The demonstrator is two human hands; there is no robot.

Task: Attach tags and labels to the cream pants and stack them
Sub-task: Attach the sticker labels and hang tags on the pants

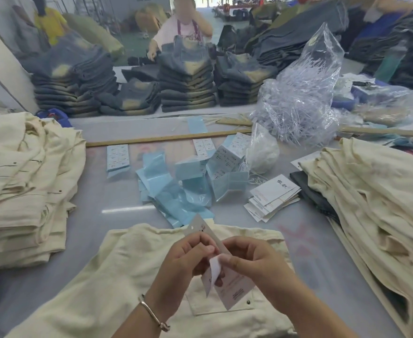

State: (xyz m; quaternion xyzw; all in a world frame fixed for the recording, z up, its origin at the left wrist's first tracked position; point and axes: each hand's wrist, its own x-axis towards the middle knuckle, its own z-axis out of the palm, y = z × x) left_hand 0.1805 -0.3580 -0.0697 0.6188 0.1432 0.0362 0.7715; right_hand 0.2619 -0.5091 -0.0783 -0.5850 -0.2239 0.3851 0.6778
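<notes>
- A white hang tag (227, 284) is being held above the cream pants (132, 272), which are lying flat on the grey table (117, 198) directly in front of the person.
- The left hand (188, 257) is curling its fingers around the upper part of the tag, while the right hand (249, 259) is pinching a small white sticker label (215, 264) against the tag's face.
- A silver bracelet (151, 313) is sitting on the left wrist.
- Just beyond the pants, pale blue label backing sheets (176, 191) are lying scattered, with printed label sheets (117, 157) among them.
- A loose pile of white hang tags (271, 198) is resting to the right of those sheets.
- A tall stack of folded cream pants (22, 179) is sitting at the left edge of the table, and another heap of cream pants (376, 198) is spreading along the right edge.
- A clear plastic bag of white tag fasteners (303, 98) is standing behind the blue sheets, near a long wooden ruler (166, 139) lying across the table.
- Farther back, stacks of faded blue jeans (186, 86) are lining the far side of the table.
- Another person in a pink top (176, 28) is standing behind those jeans, with more dark garments (298, 37) piled across the workroom to the right.
</notes>
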